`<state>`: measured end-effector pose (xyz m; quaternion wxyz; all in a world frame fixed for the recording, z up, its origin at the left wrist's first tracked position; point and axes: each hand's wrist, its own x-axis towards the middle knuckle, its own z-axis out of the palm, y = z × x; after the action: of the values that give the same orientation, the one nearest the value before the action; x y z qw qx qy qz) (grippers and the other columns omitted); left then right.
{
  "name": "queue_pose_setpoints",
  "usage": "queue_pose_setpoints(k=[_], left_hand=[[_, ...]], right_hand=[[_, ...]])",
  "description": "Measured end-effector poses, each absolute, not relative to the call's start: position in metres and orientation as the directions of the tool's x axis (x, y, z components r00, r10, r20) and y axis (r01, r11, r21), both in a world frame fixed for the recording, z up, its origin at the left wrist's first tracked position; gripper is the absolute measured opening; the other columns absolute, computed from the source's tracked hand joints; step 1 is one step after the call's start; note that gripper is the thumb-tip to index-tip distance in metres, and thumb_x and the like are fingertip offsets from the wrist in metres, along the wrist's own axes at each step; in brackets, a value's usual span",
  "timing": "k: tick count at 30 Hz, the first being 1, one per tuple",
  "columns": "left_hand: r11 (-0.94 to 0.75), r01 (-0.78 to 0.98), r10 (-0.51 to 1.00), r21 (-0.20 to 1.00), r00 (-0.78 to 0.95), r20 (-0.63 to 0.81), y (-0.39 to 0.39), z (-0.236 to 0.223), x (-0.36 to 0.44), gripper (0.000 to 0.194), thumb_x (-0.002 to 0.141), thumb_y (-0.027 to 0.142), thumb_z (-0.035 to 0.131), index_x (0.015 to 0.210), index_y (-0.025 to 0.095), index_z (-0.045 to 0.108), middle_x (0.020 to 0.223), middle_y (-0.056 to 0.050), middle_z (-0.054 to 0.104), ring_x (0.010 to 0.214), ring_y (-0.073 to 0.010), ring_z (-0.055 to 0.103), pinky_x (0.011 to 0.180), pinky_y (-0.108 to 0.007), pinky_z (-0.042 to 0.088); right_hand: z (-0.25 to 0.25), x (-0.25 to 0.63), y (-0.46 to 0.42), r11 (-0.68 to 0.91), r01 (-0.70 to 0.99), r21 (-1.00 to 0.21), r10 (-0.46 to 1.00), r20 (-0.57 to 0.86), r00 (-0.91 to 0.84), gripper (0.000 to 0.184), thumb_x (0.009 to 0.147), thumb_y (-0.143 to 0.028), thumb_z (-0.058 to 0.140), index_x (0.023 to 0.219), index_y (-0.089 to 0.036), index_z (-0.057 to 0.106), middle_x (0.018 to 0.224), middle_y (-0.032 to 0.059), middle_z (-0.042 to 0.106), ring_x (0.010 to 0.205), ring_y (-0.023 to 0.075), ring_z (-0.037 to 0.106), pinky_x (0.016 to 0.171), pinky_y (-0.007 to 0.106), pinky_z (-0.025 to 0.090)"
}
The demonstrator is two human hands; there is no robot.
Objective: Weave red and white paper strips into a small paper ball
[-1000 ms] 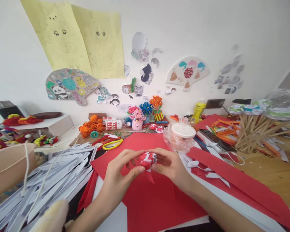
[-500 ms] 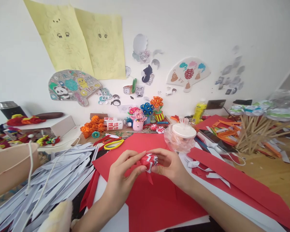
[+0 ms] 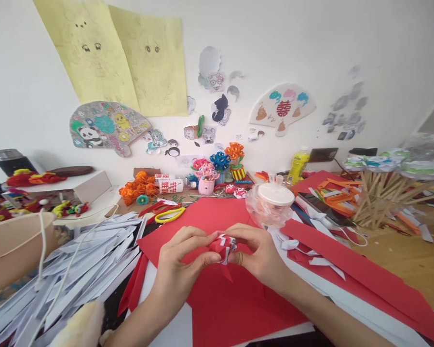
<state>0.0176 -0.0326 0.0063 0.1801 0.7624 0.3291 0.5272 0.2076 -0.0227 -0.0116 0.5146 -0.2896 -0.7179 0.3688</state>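
Note:
Between my two hands is a small folded-paper ornament [image 3: 222, 246] in red and white zigzags, with a red pointed strip hanging below it. My left hand [image 3: 183, 258] grips its left side, thumb in front and fingers over the top. On its right side, my right hand [image 3: 258, 253] pinches it between thumb and curled fingers. Both hands hover over large red paper sheets [image 3: 246, 308]. Parts of the ornament are hidden behind the fingers.
White paper strips [image 3: 94, 260] heap at the left beside a pinkish container [image 3: 14, 250]. Yellow-handled scissors [image 3: 169, 215] lie behind the left hand. A lidded cup [image 3: 275, 197] in plastic stands behind the right hand. Red strips [image 3: 350, 265] lie right, near bundled wooden sticks [image 3: 379, 202].
The ornament has turned slightly in my fingers, and its hanging red tip has shifted a little right and down. Both hands keep their hold.

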Motion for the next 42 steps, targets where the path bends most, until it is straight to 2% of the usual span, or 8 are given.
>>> queue_pose_setpoints(k=[6, 14, 17, 22, 26, 29, 36, 42], left_hand=[[-0.618, 0.277, 0.786, 0.735, 0.2, 0.586, -0.032, 0.006, 0.017, 0.014, 0.081, 0.032, 0.071, 0.085, 0.02, 0.076, 0.077, -0.004, 0.068, 0.07, -0.0155, 0.061, 0.063, -0.024, 0.049], [-0.381, 0.24, 0.922, 0.893, 0.166, 0.349, -0.034, 0.007, 0.017, 0.03, 0.09, 0.041, 0.056, 0.09, 0.018, 0.075, 0.088, -0.006, 0.071, 0.079, -0.0187, 0.062, 0.07, -0.026, 0.048], [-0.473, 0.364, 0.878, 0.802, 0.269, 0.396, -0.032, 0.007, 0.017, 0.034, 0.095, 0.04, 0.047, 0.098, 0.02, 0.074, 0.095, -0.007, 0.071, 0.086, -0.0205, 0.064, 0.076, -0.029, 0.05], [-0.578, 0.674, 0.774, 0.459, 0.277, 0.569, -0.024, 0.001, 0.008, 0.032, 0.096, 0.037, 0.046, 0.118, 0.023, 0.064, 0.1, -0.007, 0.072, 0.092, -0.0229, 0.066, 0.076, -0.035, 0.053], [-0.778, 0.588, 0.549, 0.221, 0.466, 0.694, -0.025, 0.001, 0.001, 0.035, 0.09, 0.046, 0.057, 0.115, 0.022, 0.061, 0.097, -0.006, 0.07, 0.084, -0.0185, 0.065, 0.072, -0.029, 0.053], [-0.825, 0.556, 0.445, 0.104, 0.525, 0.726, -0.03, 0.007, 0.002, 0.026, 0.09, 0.038, 0.061, 0.11, 0.021, 0.062, 0.093, -0.005, 0.068, 0.078, -0.0165, 0.063, 0.067, -0.027, 0.049], [-0.876, 0.481, 0.342, 0.041, 0.557, 0.757, -0.035, 0.012, 0.005, 0.02, 0.095, 0.015, 0.053, 0.107, 0.023, 0.064, 0.083, -0.002, 0.068, 0.066, -0.0129, 0.056, 0.059, -0.026, 0.042], [-0.856, 0.492, 0.432, 0.162, 0.506, 0.746, -0.038, 0.006, 0.011, 0.024, 0.091, 0.008, 0.052, 0.109, 0.022, 0.062, 0.088, -0.003, 0.07, 0.072, -0.0143, 0.059, 0.063, -0.028, 0.044]], right_hand=[[-0.012, 0.209, -0.02, 0.496, -0.038, -0.867, 0.8, 0.474, -0.368, 0.038, 0.082, -0.042, 0.071, 0.113, -0.021, 0.069, 0.099, 0.0092, 0.068, 0.089, 0.0211, 0.065, 0.08, 0.033, 0.053], [-0.005, 0.212, -0.019, 0.372, -0.077, -0.925, 0.791, 0.36, -0.494, 0.045, 0.092, -0.05, 0.055, 0.125, -0.022, 0.061, 0.115, 0.01, 0.064, 0.109, 0.0234, 0.06, 0.1, 0.038, 0.046], [-0.007, 0.211, -0.019, 0.295, -0.1, -0.95, 0.827, 0.306, -0.473, 0.048, 0.088, -0.047, 0.062, 0.129, -0.023, 0.056, 0.123, 0.0089, 0.062, 0.11, 0.0227, 0.06, 0.101, 0.039, 0.046], [-0.014, 0.211, -0.016, 0.153, -0.118, -0.981, 0.907, 0.186, -0.377, 0.047, 0.078, -0.044, 0.074, 0.116, -0.021, 0.061, 0.117, 0.0085, 0.065, 0.102, 0.0225, 0.064, 0.091, 0.037, 0.051], [-0.014, 0.21, -0.014, 0.077, -0.21, -0.975, 0.906, 0.157, -0.393, 0.036, 0.08, -0.043, 0.073, 0.104, -0.017, 0.065, 0.109, 0.0087, 0.068, 0.101, 0.0216, 0.064, 0.089, 0.034, 0.049], [-0.011, 0.209, -0.015, 0.015, -0.26, -0.966, 0.89, 0.132, -0.437, 0.031, 0.08, -0.042, 0.073, 0.097, -0.017, 0.067, 0.102, 0.0065, 0.069, 0.096, 0.0184, 0.064, 0.086, 0.03, 0.047], [-0.008, 0.209, -0.017, -0.087, -0.319, -0.944, 0.846, 0.099, -0.523, 0.035, 0.075, -0.045, 0.077, 0.094, -0.016, 0.068, 0.094, 0.0043, 0.068, 0.086, 0.0156, 0.064, 0.08, 0.027, 0.048], [-0.012, 0.211, -0.013, 0.012, -0.281, -0.96, 0.873, 0.147, -0.465, 0.034, 0.079, -0.042, 0.074, 0.101, -0.017, 0.069, 0.104, 0.0071, 0.07, 0.101, 0.0202, 0.064, 0.092, 0.032, 0.048]])
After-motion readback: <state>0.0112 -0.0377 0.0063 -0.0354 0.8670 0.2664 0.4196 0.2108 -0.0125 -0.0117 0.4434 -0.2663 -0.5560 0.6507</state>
